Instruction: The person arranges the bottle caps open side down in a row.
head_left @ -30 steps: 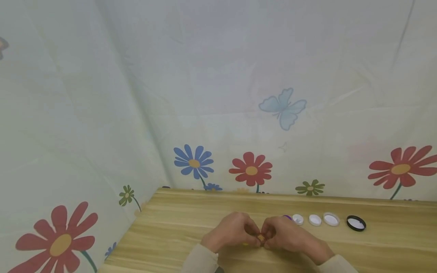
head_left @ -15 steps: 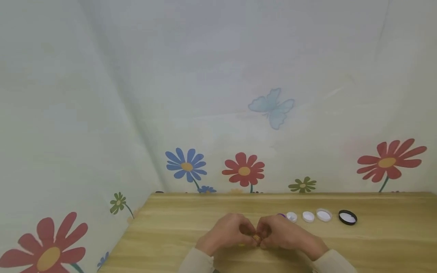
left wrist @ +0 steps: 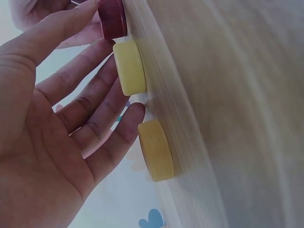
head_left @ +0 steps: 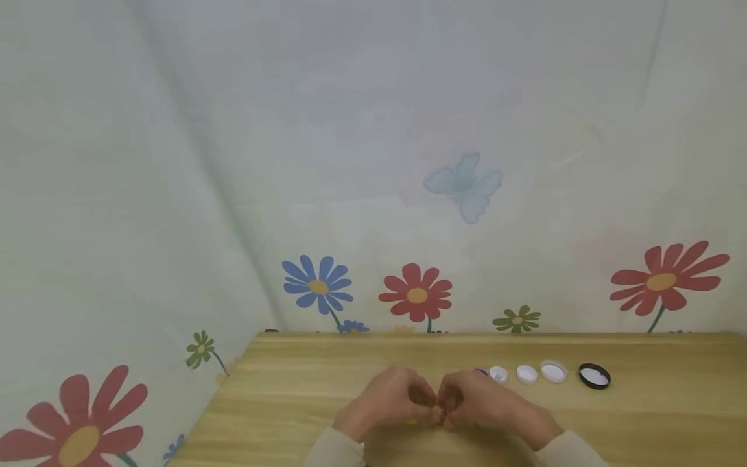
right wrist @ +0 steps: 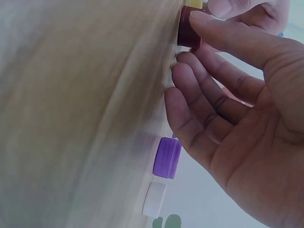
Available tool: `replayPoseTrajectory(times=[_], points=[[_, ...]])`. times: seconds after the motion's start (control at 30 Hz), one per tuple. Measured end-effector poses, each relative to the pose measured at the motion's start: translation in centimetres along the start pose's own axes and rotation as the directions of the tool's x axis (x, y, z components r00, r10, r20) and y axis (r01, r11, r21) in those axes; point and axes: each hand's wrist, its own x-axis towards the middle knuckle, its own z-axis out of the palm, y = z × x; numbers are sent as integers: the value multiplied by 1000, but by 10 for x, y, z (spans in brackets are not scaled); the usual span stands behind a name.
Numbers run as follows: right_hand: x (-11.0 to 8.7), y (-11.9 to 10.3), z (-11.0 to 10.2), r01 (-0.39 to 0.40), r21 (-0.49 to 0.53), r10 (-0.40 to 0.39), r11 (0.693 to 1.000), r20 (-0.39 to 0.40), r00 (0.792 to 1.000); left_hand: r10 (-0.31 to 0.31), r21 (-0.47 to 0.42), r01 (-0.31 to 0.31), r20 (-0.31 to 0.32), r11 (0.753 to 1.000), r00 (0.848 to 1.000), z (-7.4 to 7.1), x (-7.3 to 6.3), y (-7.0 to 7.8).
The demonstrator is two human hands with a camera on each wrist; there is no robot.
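Observation:
My left hand [head_left: 388,402] and right hand [head_left: 490,405] meet over the table, thumbs and index fingers pinching a small dark red bottle cap [left wrist: 112,19] from both sides. In the right wrist view the right thumb presses the red cap [right wrist: 188,26], which sits at the table surface; its top is mostly covered in the head view. Just beside it, near the left fingertips, a pale yellow cap [left wrist: 129,68] stands on the wood. An amber cap [left wrist: 156,150] is farther along, by the left little finger. Past the right hand is a ribbed purple cap [right wrist: 167,157].
Right of the hands runs a row of round lids: a small white cap [head_left: 498,374], another white cap [head_left: 527,374], a clear-rimmed white lid [head_left: 553,371] and a black-rimmed lid [head_left: 594,376]. Flower-printed cloth [head_left: 362,194] hangs behind the wooden table [head_left: 315,363].
The head view has shifted slightly, so the scene sits farther left. Both hands stay together at the red cap, with only small finger movement.

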Motion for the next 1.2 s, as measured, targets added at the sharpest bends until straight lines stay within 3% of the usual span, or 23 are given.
replayPoseTrajectory(times=[0.13, 0.27, 0.53, 0.77, 1.03, 1.2], points=[[-3, 3, 10, 3, 39, -3, 999, -2, 1000, -52, -27, 53, 32, 998, 998, 2, -6, 0], [-3, 4, 9, 3, -7, -3, 1000, -35, 999, -79, -60, 81, 31, 995, 996, 2, -6, -1], [0, 3, -10, -11, -116, 0, 993, -99, 995, -100, -73, 100, 3, 992, 995, 1, 9, 1], [-7, 6, -24, -42, -211, 7, 977, -162, 987, -68, -92, 64, -38, 994, 997, 13, 20, -1], [-12, 10, -40, -107, -256, 49, 961, -222, 974, -38, -36, 34, -109, 999, 993, 21, 34, 11], [-13, 17, -43, -90, -312, 18, 946, -225, 974, -57, -20, 55, -106, 998, 993, 25, 40, 17]])
